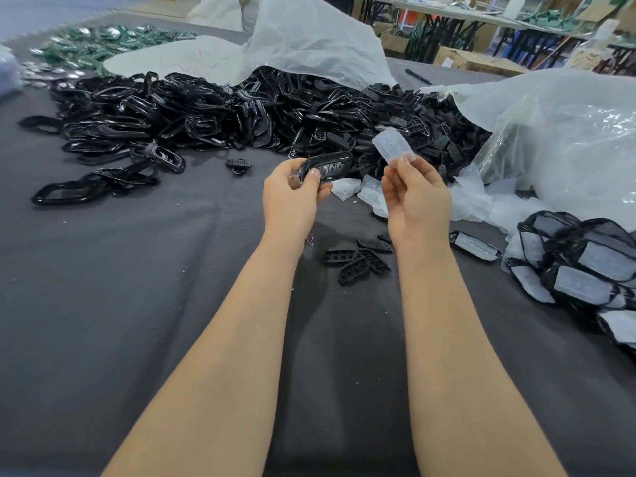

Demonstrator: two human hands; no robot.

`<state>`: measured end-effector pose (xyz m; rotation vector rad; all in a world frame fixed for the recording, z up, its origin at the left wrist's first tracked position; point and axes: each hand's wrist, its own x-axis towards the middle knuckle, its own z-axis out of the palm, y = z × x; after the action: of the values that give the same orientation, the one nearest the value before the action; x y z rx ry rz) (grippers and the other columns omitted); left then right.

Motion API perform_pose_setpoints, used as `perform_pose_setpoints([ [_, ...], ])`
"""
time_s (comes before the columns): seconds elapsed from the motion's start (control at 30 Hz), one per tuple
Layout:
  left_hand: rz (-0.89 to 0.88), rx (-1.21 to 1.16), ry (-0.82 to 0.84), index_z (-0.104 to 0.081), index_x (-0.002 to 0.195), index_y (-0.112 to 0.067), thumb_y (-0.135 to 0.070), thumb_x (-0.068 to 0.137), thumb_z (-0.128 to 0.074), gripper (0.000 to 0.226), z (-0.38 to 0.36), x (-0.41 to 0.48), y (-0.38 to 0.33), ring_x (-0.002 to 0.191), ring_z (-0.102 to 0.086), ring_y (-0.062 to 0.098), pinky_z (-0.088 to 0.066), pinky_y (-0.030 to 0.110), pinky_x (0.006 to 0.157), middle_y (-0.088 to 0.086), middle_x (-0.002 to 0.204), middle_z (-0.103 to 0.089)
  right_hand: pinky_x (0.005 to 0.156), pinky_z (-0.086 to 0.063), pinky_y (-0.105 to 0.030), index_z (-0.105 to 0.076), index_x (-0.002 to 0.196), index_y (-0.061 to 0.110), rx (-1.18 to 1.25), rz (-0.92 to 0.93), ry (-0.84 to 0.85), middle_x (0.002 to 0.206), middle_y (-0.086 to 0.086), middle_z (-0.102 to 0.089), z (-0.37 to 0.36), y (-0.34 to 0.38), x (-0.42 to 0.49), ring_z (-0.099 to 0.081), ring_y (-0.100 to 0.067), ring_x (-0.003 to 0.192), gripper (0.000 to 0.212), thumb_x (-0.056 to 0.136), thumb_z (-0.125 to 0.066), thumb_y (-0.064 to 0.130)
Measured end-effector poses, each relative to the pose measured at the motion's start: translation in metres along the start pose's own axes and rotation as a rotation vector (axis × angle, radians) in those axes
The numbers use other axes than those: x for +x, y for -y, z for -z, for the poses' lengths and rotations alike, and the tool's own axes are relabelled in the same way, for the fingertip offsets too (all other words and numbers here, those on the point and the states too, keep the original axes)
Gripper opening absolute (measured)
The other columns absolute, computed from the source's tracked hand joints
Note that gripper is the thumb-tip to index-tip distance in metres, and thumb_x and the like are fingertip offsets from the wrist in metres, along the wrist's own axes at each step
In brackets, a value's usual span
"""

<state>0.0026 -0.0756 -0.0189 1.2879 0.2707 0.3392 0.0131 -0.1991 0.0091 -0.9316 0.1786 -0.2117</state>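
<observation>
My left hand [290,194] grips a black key-fob shell [330,165] with button holes, held above the dark cloth. My right hand [414,197] pinches a clear silicone button pad [392,145] between thumb and fingers, raised just right of the shell. The two parts are close together but apart. A few more clear pads [370,194] lie on the cloth under my hands.
A big heap of black shells and frames [213,115] spreads across the far table [137,270]. Assembled shells with pads [581,266] pile at the right, by a clear plastic bag [568,132]. Three loose black button plates [358,261] lie between my forearms. Green parts [103,43] sit far left.
</observation>
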Motion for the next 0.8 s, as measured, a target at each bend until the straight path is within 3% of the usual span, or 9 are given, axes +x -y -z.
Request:
perform_pose_setpoints([
  [0.13, 0.001, -0.008, -0.005, -0.054, 0.117, -0.01, -0.006, 0.097, -0.053, 0.021, -0.001, -0.001, -0.002, 0.064, -0.069, 0.002, -0.052, 0.012, 0.067, 0.023, 0.127, -0.053, 0.063, -0.052, -0.018, -0.061, 0.083, 0.01, -0.051, -0.053, 0.267, 0.064, 0.002, -0.063, -0.004, -0.002, -0.006, -0.057, -0.007, 0.061, 0.014, 0.092, -0.056, 0.0],
  [0.23, -0.017, 0.032, 0.005, -0.058, 0.114, -0.01, -0.003, 0.093, -0.058, 0.022, 0.001, -0.003, -0.004, 0.071, -0.068, 0.005, -0.052, 0.013, 0.067, 0.023, 0.116, -0.062, 0.067, -0.052, -0.02, -0.063, 0.086, 0.01, -0.426, 0.087, 0.407, 0.07, 0.001, -0.063, -0.006, -0.008, -0.011, -0.057, -0.008, 0.065, 0.01, 0.091, -0.059, 0.002],
  [0.33, -0.051, 0.092, 0.013, -0.055, 0.107, -0.016, 0.003, 0.089, -0.058, 0.027, 0.003, -0.003, -0.005, 0.089, -0.066, 0.016, -0.057, 0.025, 0.077, 0.013, 0.102, -0.066, 0.069, -0.053, -0.022, -0.061, 0.084, 0.014, -0.737, 0.237, 0.457, 0.073, -0.001, -0.064, -0.007, -0.012, -0.012, -0.058, -0.008, 0.067, 0.013, 0.089, -0.061, 0.002],
  [0.4, -0.061, 0.129, 0.006, -0.053, 0.105, -0.021, -0.001, 0.091, -0.057, 0.024, 0.003, -0.002, -0.005, 0.088, -0.062, 0.019, -0.055, 0.031, 0.08, 0.008, 0.096, -0.064, 0.071, -0.052, -0.025, -0.06, 0.08, 0.018, -0.89, 0.271, 0.469, 0.073, 0.001, -0.064, -0.006, -0.014, -0.011, -0.057, -0.008, 0.068, 0.015, 0.088, -0.062, 0.005],
  [0.47, -0.083, 0.161, -0.003, -0.054, 0.105, -0.023, -0.012, 0.095, -0.056, 0.015, 0.003, -0.001, -0.005, 0.081, -0.056, 0.016, -0.049, 0.031, 0.074, 0.005, 0.091, -0.062, 0.071, -0.051, -0.027, -0.059, 0.079, 0.02, -0.996, 0.278, 0.445, 0.073, 0.004, -0.062, -0.005, -0.016, -0.009, -0.056, -0.007, 0.067, 0.015, 0.088, -0.063, 0.008],
  [0.6, -0.123, 0.187, -0.025, -0.057, 0.106, -0.023, -0.016, 0.095, -0.056, 0.013, 0.003, 0.001, -0.003, 0.072, -0.048, 0.011, -0.04, 0.029, 0.07, -0.002, 0.082, -0.056, 0.073, -0.052, -0.03, -0.059, 0.083, 0.017, -1.054, 0.284, 0.371, 0.075, 0.002, -0.062, -0.002, -0.02, -0.004, -0.057, -0.011, 0.07, 0.008, 0.088, -0.062, 0.011],
  [0.8, -0.132, 0.195, -0.015, -0.057, 0.1, -0.024, -0.012, 0.095, -0.057, 0.013, 0.002, -0.001, -0.004, 0.084, -0.063, 0.012, -0.053, 0.032, 0.084, -0.001, 0.089, -0.067, 0.071, -0.051, -0.029, -0.056, 0.078, 0.022, -1.071, 0.279, 0.352, 0.074, 0.003, -0.061, -0.001, -0.021, -0.001, -0.056, -0.011, 0.069, 0.017, 0.088, -0.063, 0.011],
])
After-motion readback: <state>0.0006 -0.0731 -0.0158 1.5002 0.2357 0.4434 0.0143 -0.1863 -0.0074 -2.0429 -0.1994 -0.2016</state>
